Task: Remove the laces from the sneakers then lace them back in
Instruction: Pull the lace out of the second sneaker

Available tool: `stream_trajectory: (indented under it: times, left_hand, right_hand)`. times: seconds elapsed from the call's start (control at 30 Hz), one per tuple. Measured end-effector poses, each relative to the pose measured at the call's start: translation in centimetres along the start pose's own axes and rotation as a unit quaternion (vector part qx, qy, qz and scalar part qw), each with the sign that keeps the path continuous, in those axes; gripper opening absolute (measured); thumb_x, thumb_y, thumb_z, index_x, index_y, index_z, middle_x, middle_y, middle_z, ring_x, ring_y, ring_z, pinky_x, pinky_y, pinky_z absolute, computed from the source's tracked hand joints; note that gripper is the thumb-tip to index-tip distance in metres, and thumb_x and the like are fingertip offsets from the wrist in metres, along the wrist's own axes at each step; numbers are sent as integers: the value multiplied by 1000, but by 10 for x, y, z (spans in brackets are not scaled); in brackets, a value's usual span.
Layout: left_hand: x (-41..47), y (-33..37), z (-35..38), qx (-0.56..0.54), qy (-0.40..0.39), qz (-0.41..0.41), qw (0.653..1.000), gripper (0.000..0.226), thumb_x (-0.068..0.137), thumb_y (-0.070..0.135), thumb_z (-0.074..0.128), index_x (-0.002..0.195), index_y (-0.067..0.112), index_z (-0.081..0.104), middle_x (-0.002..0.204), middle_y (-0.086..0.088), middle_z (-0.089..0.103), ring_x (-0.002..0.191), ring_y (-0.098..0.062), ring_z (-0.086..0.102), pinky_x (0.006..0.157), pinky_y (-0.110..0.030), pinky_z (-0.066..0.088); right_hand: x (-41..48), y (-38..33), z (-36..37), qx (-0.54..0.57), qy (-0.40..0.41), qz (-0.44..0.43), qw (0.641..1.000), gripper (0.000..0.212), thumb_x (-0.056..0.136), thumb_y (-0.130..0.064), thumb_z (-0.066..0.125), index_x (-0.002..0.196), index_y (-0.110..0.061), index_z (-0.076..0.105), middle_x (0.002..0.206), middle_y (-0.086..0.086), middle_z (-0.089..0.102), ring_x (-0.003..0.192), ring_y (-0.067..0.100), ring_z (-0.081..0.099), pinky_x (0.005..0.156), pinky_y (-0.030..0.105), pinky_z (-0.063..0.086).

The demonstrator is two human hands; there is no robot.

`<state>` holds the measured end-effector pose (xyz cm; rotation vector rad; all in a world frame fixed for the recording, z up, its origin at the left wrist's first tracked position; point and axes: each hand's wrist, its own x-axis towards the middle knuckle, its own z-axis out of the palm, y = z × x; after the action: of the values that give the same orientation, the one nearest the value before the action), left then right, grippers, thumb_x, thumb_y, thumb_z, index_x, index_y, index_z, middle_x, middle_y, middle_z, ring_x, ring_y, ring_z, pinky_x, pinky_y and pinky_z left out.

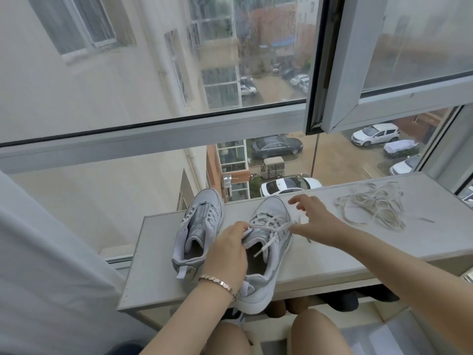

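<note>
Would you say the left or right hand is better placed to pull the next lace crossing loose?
Right: the right hand is spread over the lace crossings; the left hand grips the sneaker.

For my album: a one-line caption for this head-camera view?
Left hand grips the half-laced sneaker, right hand at its lace; unlaced sneaker and loose lace alongside.

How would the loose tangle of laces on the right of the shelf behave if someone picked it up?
Probably floppy: the loose laces lie in slack loops and curls on the shelf. Likely very light, being thin flat strands. The loops overlap, so lifting one strand may well drag the whole tangle along.
</note>
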<state>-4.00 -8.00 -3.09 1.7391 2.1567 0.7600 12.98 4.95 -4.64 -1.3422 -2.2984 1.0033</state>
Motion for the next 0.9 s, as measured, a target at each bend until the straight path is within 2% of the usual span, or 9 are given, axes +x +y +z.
stream_trajectory:
  times: [0.1,0.17,0.23,0.33,0.43,0.5,0.7,0.83,0.9]
  left_hand:
    - [-9,12,5,-34,21,24,999,33,85,-3,42,110,15,54,136,4,43,119,-15,47,87,-10,30]
    - [-9,19,12,-33,12,28,999,18,86,8,48,101,15,55,139,5,39,123,-14,43,91,-15,32]
    - [-7,22,19,-12,14,30,999,11,85,21,54,95,16,56,139,4,40,128,-11,37,96,-19,31]
    - [-4,24,22,-16,14,8,1000,16,82,34,60,87,20,54,139,7,40,127,-10,38,98,-25,35]
    - [-4,24,24,-52,14,-21,998,19,78,35,66,82,22,54,139,8,41,128,-9,36,100,-22,33]
    - [-4,23,26,-84,29,-33,995,20,75,34,71,81,18,60,137,6,43,129,-8,36,99,-19,31]
    - [-5,22,26,-156,24,-77,985,14,69,28,78,73,22,65,137,10,44,126,-8,39,101,-24,35]
    - [-5,21,26,-175,27,-82,981,23,70,27,77,62,34,57,133,14,45,125,-8,40,96,-22,35]
    - [-5,20,27,-195,31,-83,977,26,71,24,76,58,34,56,122,18,46,122,-8,42,93,-20,34]
  right_hand:
    - [-14,4,6,-15,96,-28,995,28,80,-15,66,104,-20,52,101,-1,41,102,15,41,92,26,37]
    - [-24,-2,8,-7,138,-24,990,16,80,-17,67,81,-21,51,83,-4,44,82,15,44,73,20,38]
    - [-30,-7,10,17,163,14,986,31,82,-23,66,62,-18,42,62,-4,42,59,11,39,54,19,30]
    - [-35,-16,14,89,114,89,985,48,89,-37,57,50,-15,41,47,-4,42,43,8,36,48,20,29]
    - [-36,-24,22,144,49,114,982,40,91,-35,54,59,-14,65,54,-1,60,47,7,48,47,12,36]
    - [-33,-28,25,167,43,119,978,32,88,-31,59,73,-6,72,66,11,66,53,11,49,47,13,36]
    - [-24,-43,23,224,3,170,959,32,79,-32,70,74,-1,68,64,8,52,55,12,45,47,19,34]
    - [-16,-50,23,263,-35,232,936,21,77,-19,71,66,-8,58,56,2,50,52,11,45,48,21,32]
    - [-15,-49,24,284,-15,238,929,18,79,-10,67,64,-7,57,57,3,50,52,13,42,49,22,30]
